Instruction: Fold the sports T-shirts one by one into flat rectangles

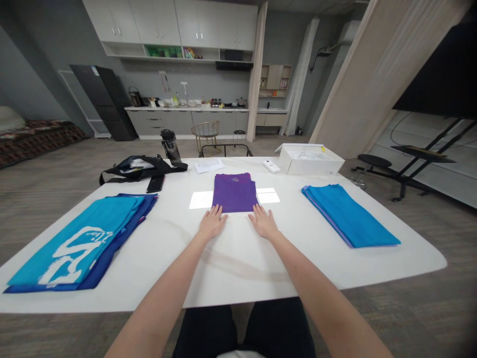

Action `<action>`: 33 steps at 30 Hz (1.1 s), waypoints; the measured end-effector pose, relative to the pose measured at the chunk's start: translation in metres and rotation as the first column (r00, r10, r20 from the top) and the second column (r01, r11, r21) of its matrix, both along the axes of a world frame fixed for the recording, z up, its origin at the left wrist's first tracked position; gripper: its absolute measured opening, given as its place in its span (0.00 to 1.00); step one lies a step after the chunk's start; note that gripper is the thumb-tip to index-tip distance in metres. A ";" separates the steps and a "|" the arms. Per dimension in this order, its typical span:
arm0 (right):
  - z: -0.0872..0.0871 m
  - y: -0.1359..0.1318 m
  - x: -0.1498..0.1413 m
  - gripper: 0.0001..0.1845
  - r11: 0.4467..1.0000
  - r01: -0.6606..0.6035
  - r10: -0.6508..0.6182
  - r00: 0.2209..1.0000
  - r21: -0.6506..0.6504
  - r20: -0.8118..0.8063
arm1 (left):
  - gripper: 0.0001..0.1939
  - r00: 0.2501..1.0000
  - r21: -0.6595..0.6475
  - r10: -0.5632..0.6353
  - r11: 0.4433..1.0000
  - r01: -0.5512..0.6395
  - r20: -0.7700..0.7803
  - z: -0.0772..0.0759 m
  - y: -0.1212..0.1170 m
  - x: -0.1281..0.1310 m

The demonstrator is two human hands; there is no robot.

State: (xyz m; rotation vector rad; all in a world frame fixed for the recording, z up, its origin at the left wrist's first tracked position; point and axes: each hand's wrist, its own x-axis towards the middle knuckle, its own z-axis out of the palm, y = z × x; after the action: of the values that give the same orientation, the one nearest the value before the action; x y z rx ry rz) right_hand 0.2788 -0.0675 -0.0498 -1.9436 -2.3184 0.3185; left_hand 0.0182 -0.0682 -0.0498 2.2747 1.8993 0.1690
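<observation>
My left grip (211, 224) and right grip (264, 224) are lying flat and released, fingers spreading, fingertips meeting the near corners of the folded purple cloth (234, 195). It is lying straight ahead on the desk (238, 281), neither grip being clearly nearer.

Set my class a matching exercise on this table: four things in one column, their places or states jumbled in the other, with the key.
Things:
1. purple cloth
2. bottle
3. box
4. paper

Places or states:
A. white, open
B. lying flat, printed
C. touched by left hand and right hand
D. standing by the bag

Pairs: 1-C, 2-D, 3-A, 4-B
</observation>
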 end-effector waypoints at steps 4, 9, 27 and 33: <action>-0.001 -0.021 0.015 0.38 0.998 0.038 -0.037 0.999 0.041 -0.014 | 0.36 0.998 -0.021 0.056 0.998 -0.057 -0.021 0.003 -0.022 -0.014; 0.005 -0.041 0.017 0.29 0.985 0.103 -0.084 0.988 0.140 -0.133 | 0.29 0.994 0.107 0.088 0.991 -0.081 -0.063 0.000 -0.054 -0.023; 0.031 0.012 0.011 0.16 0.931 0.358 -0.365 0.916 -0.068 -0.166 | 0.18 0.968 0.232 0.002 0.971 0.058 -0.249 0.028 -0.006 -0.027; 0.042 -0.021 0.029 0.13 0.972 0.200 -0.222 0.953 -0.124 -0.204 | 0.18 0.937 0.215 -0.122 0.956 0.199 -0.326 0.038 -0.048 -0.034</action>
State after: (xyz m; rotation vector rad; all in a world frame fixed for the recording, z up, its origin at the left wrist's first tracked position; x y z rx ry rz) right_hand 0.3079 -0.0881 -0.0078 -2.0629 -1.9749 0.6057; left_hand -0.0156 -0.1161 -0.0122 2.7546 1.9090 0.0244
